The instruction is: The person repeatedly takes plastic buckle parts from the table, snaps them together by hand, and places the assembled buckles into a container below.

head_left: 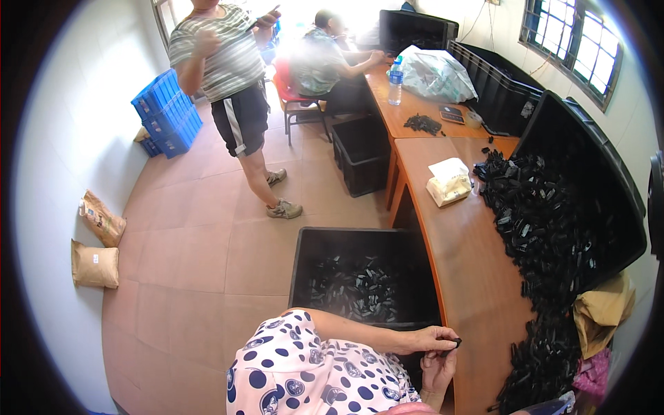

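Over the near edge of the wooden table [477, 304], my two hands are held close together. My left hand [432, 338] pinches a small black plastic piece [457, 342] at its fingertips. Just below it, my right hand [438, 372] has its fingers curled up close to the piece; what lies between them is too small to make out. Similar black pieces [532, 228] lie heaped along the table's right side, spilling toward me. Beside the table, left of my hands, a black bin [299, 266] holds more loose pieces [360, 290].
A tissue pack [449, 182] sits on the table. Beyond are a water bottle [395, 83], a plastic bag [436, 72] and a phone [452, 115]. A tipped black crate [588, 180] backs the heap. One person [221, 62] stands; another [321, 62] sits working. Blue crates [166, 114] line the wall.
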The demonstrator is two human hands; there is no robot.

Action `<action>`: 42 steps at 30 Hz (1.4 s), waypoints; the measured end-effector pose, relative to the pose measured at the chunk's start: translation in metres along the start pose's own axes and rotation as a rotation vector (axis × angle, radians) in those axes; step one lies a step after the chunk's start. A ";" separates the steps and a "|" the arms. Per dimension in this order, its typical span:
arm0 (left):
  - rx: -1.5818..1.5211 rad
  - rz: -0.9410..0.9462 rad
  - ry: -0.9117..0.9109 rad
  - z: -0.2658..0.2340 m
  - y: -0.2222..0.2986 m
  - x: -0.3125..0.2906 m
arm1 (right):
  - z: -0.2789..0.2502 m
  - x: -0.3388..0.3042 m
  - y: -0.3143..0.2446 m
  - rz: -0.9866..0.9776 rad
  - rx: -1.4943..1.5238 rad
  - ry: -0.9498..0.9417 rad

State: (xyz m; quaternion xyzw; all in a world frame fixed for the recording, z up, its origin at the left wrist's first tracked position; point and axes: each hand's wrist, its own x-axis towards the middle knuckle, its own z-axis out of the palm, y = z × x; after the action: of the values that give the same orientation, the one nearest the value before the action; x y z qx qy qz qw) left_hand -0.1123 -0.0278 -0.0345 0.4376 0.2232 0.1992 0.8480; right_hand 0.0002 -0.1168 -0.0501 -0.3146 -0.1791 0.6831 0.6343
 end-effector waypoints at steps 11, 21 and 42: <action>0.145 -0.092 0.032 -0.008 0.004 -0.012 | -0.004 0.008 0.024 0.090 -0.111 0.172; 0.166 -0.083 0.191 -0.012 0.008 -0.005 | 0.000 0.011 -0.010 0.009 -0.722 0.157; -0.291 -0.530 0.150 -0.063 -0.088 -0.002 | -0.073 0.039 -0.059 -0.563 -1.217 0.607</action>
State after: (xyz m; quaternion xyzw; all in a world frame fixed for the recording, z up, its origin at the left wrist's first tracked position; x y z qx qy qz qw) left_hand -0.1368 -0.0350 -0.1399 0.2224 0.3605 0.0329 0.9052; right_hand 0.0925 -0.0824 -0.0742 -0.7285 -0.4168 0.1571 0.5205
